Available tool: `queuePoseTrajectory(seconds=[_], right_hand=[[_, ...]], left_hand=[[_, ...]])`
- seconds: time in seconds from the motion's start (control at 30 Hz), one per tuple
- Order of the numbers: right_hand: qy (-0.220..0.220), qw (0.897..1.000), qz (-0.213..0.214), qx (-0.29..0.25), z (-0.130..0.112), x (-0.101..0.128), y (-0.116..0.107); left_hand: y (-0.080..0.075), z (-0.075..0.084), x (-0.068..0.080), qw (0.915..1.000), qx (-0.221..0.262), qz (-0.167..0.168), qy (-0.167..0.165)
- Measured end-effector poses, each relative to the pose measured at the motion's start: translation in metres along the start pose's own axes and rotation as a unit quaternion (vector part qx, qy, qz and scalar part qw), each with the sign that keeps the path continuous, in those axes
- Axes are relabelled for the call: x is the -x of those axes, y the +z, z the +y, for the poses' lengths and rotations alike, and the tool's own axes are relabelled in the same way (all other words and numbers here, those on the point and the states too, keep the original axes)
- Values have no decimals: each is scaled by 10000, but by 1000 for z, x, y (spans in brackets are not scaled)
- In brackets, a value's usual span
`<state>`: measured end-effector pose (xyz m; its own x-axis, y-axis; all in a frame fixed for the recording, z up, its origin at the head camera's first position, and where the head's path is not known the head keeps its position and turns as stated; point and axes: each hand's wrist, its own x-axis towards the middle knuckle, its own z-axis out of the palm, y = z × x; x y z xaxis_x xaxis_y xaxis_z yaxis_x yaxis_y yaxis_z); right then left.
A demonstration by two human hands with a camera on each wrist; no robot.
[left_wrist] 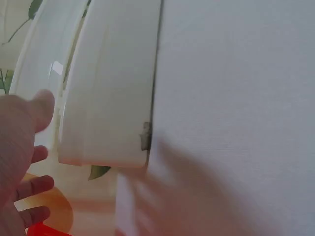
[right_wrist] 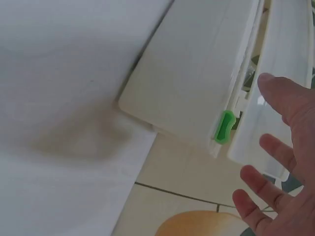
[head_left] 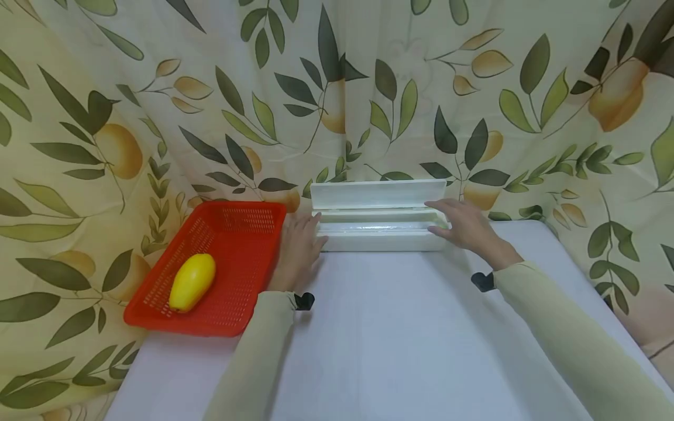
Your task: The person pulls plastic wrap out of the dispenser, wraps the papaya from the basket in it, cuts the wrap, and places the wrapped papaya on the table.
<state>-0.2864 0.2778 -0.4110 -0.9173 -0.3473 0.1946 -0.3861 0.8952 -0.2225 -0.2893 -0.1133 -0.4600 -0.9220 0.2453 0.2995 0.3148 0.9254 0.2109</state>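
At 8 o'clock on the white tabletop [head_left: 379,333] sits a red basket [head_left: 242,257], a smooth yellow fruit [head_left: 192,282] lying inside toward its 8 o'clock side. Leaf-printed fabric [head_left: 363,99] spans from 9 round past 12 to 3 o'clock.

Head: soft, even light | wrists: dimmer, edges bowed | small glint on lid [left_wrist: 45,56] | diffuse shadows on tabletop [left_wrist: 236,83]

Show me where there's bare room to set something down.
Widest: the white tabletop between the left sleeve and right sleeve, in front of the white box. Smaller: the red basket's floor, right of the yellow fruit. Crowded: between basket and box, where the left hand is.
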Motion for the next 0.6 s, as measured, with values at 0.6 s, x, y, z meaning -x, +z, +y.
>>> queuePoseTrajectory(seconds=[0.6], right_hand=[[21, 9987, -311, -391, -7, -28, 23]], left_hand=[[2, -1, -22, 9998, 152, 123, 106]])
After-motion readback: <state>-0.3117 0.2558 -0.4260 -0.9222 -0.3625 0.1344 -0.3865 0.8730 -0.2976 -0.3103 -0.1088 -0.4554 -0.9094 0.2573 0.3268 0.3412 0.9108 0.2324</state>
